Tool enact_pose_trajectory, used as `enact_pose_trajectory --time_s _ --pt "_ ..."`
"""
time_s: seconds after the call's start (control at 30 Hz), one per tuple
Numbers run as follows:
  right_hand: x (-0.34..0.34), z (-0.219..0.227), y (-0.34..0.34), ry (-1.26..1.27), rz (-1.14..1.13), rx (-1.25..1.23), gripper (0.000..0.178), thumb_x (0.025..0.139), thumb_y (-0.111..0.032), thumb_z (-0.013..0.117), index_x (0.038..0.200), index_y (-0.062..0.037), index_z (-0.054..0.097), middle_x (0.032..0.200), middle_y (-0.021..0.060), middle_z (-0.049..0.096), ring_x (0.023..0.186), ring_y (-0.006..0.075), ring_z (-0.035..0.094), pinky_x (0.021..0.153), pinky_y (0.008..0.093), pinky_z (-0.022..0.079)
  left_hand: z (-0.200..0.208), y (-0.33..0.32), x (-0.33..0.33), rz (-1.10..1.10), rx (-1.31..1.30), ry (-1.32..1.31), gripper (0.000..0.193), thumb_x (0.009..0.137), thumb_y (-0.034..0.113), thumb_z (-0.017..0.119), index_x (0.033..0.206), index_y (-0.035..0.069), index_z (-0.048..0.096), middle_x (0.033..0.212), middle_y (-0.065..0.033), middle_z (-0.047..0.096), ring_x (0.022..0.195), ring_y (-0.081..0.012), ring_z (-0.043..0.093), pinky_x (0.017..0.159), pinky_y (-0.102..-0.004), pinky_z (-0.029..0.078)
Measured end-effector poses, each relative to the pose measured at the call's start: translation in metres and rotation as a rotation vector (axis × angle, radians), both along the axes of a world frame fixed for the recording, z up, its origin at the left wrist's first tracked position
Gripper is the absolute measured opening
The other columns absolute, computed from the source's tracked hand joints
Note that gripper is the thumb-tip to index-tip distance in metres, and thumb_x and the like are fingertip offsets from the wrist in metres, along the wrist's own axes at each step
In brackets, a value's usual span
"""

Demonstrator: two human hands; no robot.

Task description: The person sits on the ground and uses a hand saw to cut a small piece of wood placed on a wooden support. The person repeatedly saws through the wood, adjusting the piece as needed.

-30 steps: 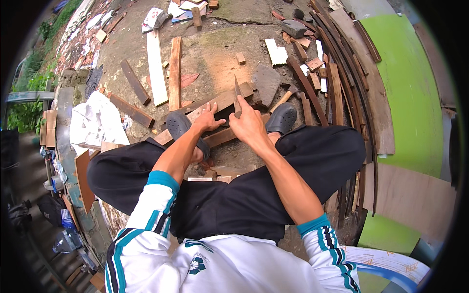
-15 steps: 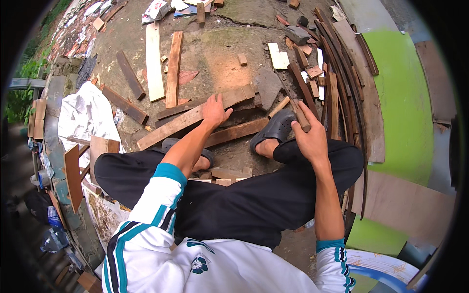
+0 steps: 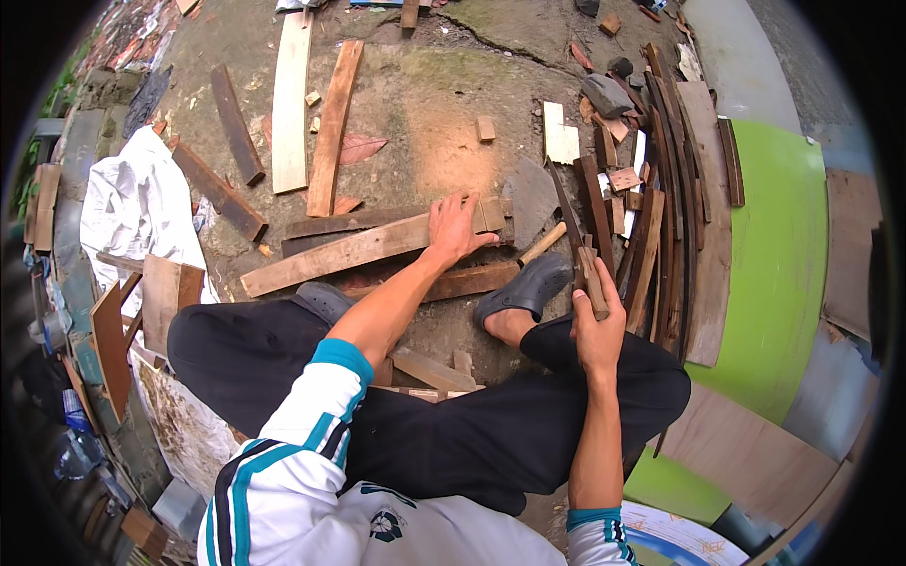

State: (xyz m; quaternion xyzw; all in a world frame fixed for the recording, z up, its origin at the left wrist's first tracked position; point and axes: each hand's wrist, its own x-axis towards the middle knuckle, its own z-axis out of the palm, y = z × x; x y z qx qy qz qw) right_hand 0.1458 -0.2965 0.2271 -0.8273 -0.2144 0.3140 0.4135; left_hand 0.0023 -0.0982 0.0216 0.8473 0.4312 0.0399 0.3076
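A long, squared wooden plank [image 3: 340, 253] lies slantwise in front of my feet, across other timber. My left hand [image 3: 455, 229] straddles it near its right end, fingers over the far edge and thumb by the near one. In my right hand [image 3: 598, 325], above my right knee, is the wooden handle [image 3: 594, 283] of what looks like a handsaw. Its narrow dark blade [image 3: 564, 205] points away and to the left, seen nearly edge-on, beside the plank's end and apart from it. A grey flat slab [image 3: 530, 198] lies between plank and blade.
Dark clogs [image 3: 528, 291] cover my feet; a pale wooden tool handle [image 3: 544, 242] lies by the right one. Long dark strips [image 3: 675, 217] and offcuts stretch along the right, before a green board [image 3: 779, 264]. Loose boards [image 3: 291, 104] lie ahead, a white sack [image 3: 142, 208] at left.
My left hand has slid a little along the plank toward its right end. My right hand has drawn slightly nearer, and the saw points more straight ahead. The whole view has shifted.
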Motion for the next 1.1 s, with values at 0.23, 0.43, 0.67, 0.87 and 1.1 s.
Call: enact_pose_trajectory --time_s 0.23,0.43,0.67,0.87,1.1 --pt "-0.011 0.028 0.047 0.169 -0.037 -0.100 0.054 0.094 -0.005 0.065 0.148 -0.0033 0.055 0.127 0.0147 0.071 0.107 0.0167 0.067 0.094 0.0316 0.052 -0.024 -0.007 -0.012 0.115 0.002 -0.440 0.084 0.072 0.042 0.092 0.137 0.008 0.050 0.139 -0.0131 0.054 0.132 -0.0329 0.048 0.113 -0.0469 0.030" --pt "-0.017 0.019 0.052 0.064 0.039 -0.040 0.055 0.094 -0.003 0.065 0.149 -0.0043 0.055 0.128 0.0135 0.070 0.107 0.0167 0.066 0.095 0.0310 0.051 -0.031 -0.013 -0.052 0.056 0.224 -0.234 0.087 0.070 0.036 0.093 0.139 0.008 0.049 0.133 -0.0113 0.054 0.127 -0.0364 0.049 0.109 -0.0490 0.036" --pt "-0.019 0.013 0.059 0.086 0.078 -0.028 0.056 0.099 -0.002 0.059 0.154 -0.0038 0.047 0.087 0.0013 0.064 0.055 0.0033 0.047 0.047 0.0212 0.040 -0.030 0.015 -0.069 -0.033 0.237 -0.339 0.070 0.071 0.035 0.091 0.131 0.009 0.065 0.125 -0.0109 0.062 0.112 -0.0332 0.059 0.097 -0.0460 0.049" --pt "-0.024 0.016 0.060 0.152 0.041 -0.027 0.056 0.097 -0.001 0.062 0.152 -0.0065 0.052 0.102 0.0025 0.069 0.062 0.0043 0.051 0.054 0.0224 0.044 -0.009 0.057 -0.070 -0.124 0.076 -0.267 0.058 0.085 0.046 0.080 0.126 0.006 0.072 0.122 -0.0138 0.072 0.111 -0.0343 0.068 0.094 -0.0439 0.054" --pt "-0.034 0.010 0.060 0.130 0.082 -0.019 0.056 0.095 -0.003 0.064 0.150 -0.0070 0.054 0.110 0.0045 0.072 0.063 0.0050 0.054 0.057 0.0234 0.046 0.005 0.076 -0.068 -0.192 -0.114 -0.105 0.061 0.087 0.053 0.075 0.130 0.009 0.069 0.122 -0.0161 0.073 0.111 -0.0363 0.069 0.093 -0.0464 0.055"
